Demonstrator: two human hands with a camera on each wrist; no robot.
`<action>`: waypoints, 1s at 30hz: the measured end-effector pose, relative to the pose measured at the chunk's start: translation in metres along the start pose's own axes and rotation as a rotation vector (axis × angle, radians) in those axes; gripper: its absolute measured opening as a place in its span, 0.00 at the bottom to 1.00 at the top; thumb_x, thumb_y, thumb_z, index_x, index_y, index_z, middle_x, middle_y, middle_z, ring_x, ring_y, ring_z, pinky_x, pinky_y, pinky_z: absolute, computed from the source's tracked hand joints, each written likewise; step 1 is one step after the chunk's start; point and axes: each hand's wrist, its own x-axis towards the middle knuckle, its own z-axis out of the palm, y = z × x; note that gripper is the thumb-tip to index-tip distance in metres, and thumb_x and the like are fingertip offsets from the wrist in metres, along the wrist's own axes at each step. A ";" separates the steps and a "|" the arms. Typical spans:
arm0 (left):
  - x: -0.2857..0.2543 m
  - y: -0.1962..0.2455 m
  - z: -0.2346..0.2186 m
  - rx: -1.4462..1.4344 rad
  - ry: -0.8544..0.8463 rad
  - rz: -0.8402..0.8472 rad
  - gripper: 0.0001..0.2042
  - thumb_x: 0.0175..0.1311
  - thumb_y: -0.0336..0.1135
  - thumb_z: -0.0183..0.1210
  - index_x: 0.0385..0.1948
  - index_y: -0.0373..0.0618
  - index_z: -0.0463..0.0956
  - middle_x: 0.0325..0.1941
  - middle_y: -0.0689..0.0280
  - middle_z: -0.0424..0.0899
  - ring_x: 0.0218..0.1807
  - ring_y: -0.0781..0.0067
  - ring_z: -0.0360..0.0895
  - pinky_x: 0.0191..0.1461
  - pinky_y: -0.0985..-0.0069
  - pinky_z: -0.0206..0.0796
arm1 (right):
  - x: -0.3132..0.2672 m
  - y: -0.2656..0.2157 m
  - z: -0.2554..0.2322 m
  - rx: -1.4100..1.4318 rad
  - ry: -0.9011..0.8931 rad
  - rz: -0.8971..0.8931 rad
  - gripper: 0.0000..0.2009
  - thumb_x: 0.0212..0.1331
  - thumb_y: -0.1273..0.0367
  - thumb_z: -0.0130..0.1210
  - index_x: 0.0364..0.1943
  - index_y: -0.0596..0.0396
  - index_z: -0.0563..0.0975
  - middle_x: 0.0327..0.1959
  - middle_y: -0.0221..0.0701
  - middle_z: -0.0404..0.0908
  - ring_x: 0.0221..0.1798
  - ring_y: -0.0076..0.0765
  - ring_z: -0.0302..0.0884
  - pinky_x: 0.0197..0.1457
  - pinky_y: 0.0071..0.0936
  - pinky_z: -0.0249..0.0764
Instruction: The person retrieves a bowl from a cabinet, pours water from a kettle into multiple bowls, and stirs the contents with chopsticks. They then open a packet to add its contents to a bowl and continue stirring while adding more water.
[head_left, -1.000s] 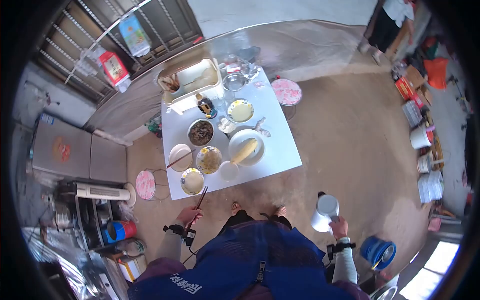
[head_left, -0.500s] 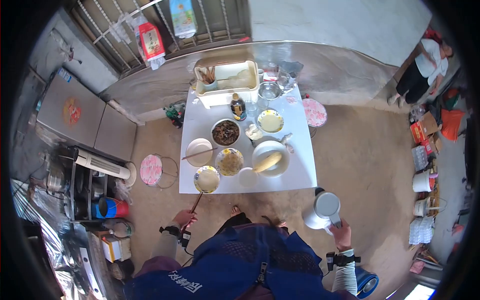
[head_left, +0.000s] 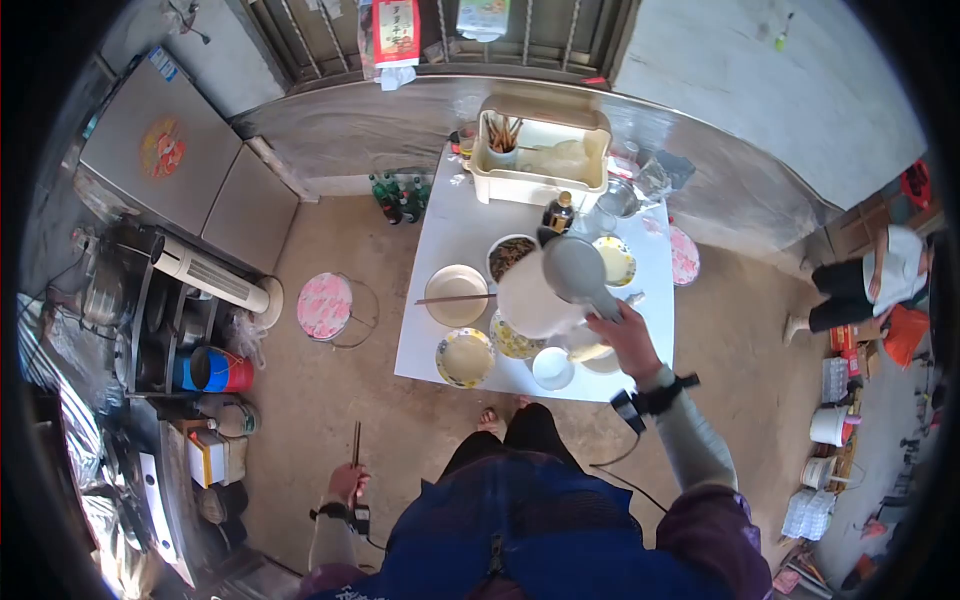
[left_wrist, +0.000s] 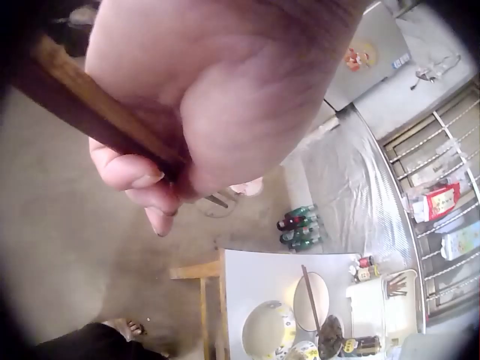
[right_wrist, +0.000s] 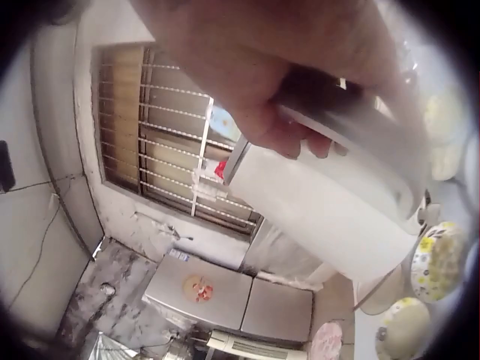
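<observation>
My right hand (head_left: 628,342) grips the grey handle of a white electric kettle (head_left: 530,300), held over the table's near half. In the head view the kettle overlaps a flowered bowl (head_left: 512,340) and a bowl of dark food (head_left: 508,252). A small white bowl (head_left: 553,370) is just below it in that view. The right wrist view shows fingers curled round the handle and the white kettle body (right_wrist: 322,202). Low on the left, away from the table, my left hand (head_left: 347,483) holds brown chopsticks (head_left: 357,440); its curled fingers (left_wrist: 124,169) wrap them.
On the table (head_left: 425,350) stand a cream bowl (head_left: 457,312) with a chopstick across it, a flowered bowl (head_left: 465,360), a dark bottle (head_left: 560,212) and a beige bin (head_left: 545,185). A pink-topped stool (head_left: 325,305) is left. Another person (head_left: 880,275) stands far right.
My right hand has carried the kettle from right of the table leftward and forward over the bowls. My left hand has drawn back with the chopsticks, away from the table. The head view has turned.
</observation>
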 end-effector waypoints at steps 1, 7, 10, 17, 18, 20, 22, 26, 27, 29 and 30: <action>-0.006 -0.012 0.001 -0.057 0.010 -0.029 0.08 0.65 0.34 0.49 0.40 0.43 0.73 0.24 0.66 0.76 0.18 0.81 0.67 0.16 0.82 0.58 | 0.026 0.002 0.015 -0.051 -0.017 -0.039 0.13 0.51 0.70 0.61 0.41 0.60 0.77 0.29 0.21 0.75 0.30 0.16 0.67 0.31 0.19 0.64; -0.066 -0.060 0.011 -0.114 0.078 -0.152 0.09 0.67 0.36 0.47 0.43 0.44 0.72 0.22 0.68 0.74 0.18 0.81 0.66 0.16 0.82 0.57 | 0.183 0.042 0.098 -0.073 -0.031 -0.063 0.14 0.48 0.66 0.61 0.38 0.59 0.77 0.25 0.25 0.76 0.28 0.21 0.70 0.30 0.25 0.67; -0.090 -0.075 0.017 -0.152 0.146 -0.227 0.09 0.68 0.36 0.47 0.42 0.44 0.72 0.23 0.67 0.74 0.18 0.80 0.67 0.17 0.81 0.58 | 0.242 0.064 0.132 -0.177 0.023 -0.092 0.14 0.46 0.65 0.59 0.35 0.59 0.77 0.23 0.30 0.77 0.26 0.26 0.73 0.29 0.30 0.69; -0.106 -0.081 0.052 -0.207 0.219 -0.368 0.09 0.68 0.36 0.48 0.41 0.42 0.73 0.25 0.65 0.75 0.20 0.77 0.68 0.18 0.80 0.60 | 0.349 0.108 0.176 -0.376 0.144 -0.180 0.16 0.42 0.62 0.57 0.34 0.59 0.76 0.30 0.46 0.80 0.37 0.52 0.78 0.41 0.40 0.72; -0.107 -0.079 0.057 -0.204 0.219 -0.382 0.09 0.68 0.36 0.48 0.41 0.42 0.73 0.25 0.65 0.75 0.20 0.77 0.68 0.19 0.79 0.60 | 0.358 0.113 0.177 -0.371 0.143 -0.165 0.17 0.41 0.62 0.58 0.34 0.58 0.76 0.30 0.47 0.80 0.38 0.54 0.78 0.42 0.42 0.72; -0.107 -0.076 0.064 -0.202 0.220 -0.398 0.09 0.68 0.36 0.48 0.40 0.41 0.73 0.25 0.64 0.76 0.20 0.76 0.69 0.19 0.79 0.60 | 0.374 0.126 0.180 -0.383 0.169 -0.158 0.17 0.41 0.62 0.58 0.34 0.58 0.76 0.30 0.47 0.80 0.38 0.55 0.78 0.42 0.42 0.72; -0.108 -0.072 0.069 -0.202 0.221 -0.411 0.09 0.68 0.36 0.48 0.40 0.41 0.73 0.26 0.64 0.76 0.21 0.75 0.69 0.20 0.79 0.61 | 0.390 0.138 0.179 -0.400 0.172 -0.137 0.18 0.40 0.62 0.58 0.35 0.58 0.76 0.31 0.47 0.80 0.38 0.56 0.77 0.43 0.43 0.72; -0.108 -0.060 0.076 -0.190 0.216 -0.429 0.10 0.68 0.36 0.49 0.39 0.40 0.74 0.27 0.63 0.77 0.22 0.74 0.70 0.21 0.78 0.62 | 0.403 0.151 0.176 -0.401 0.175 -0.142 0.19 0.40 0.62 0.58 0.37 0.58 0.76 0.31 0.48 0.80 0.39 0.56 0.77 0.43 0.44 0.72; -0.107 -0.055 0.077 -0.185 0.212 -0.432 0.10 0.68 0.36 0.49 0.39 0.40 0.74 0.27 0.62 0.77 0.22 0.73 0.70 0.21 0.77 0.63 | 0.405 0.153 0.176 -0.390 0.176 -0.140 0.19 0.40 0.62 0.58 0.38 0.58 0.76 0.31 0.48 0.80 0.39 0.56 0.77 0.44 0.44 0.72; -0.105 -0.048 0.079 -0.170 0.210 -0.435 0.10 0.68 0.36 0.49 0.39 0.40 0.74 0.27 0.62 0.77 0.22 0.73 0.71 0.22 0.77 0.63 | 0.408 0.158 0.173 -0.378 0.183 -0.130 0.19 0.40 0.63 0.58 0.38 0.58 0.76 0.31 0.48 0.80 0.40 0.57 0.77 0.44 0.43 0.72; -0.105 -0.046 0.080 -0.163 0.210 -0.434 0.10 0.68 0.36 0.49 0.39 0.39 0.74 0.28 0.62 0.77 0.22 0.72 0.71 0.22 0.77 0.63 | 0.412 0.160 0.174 -0.376 0.188 -0.123 0.19 0.40 0.63 0.58 0.37 0.58 0.76 0.31 0.48 0.80 0.40 0.57 0.77 0.44 0.43 0.72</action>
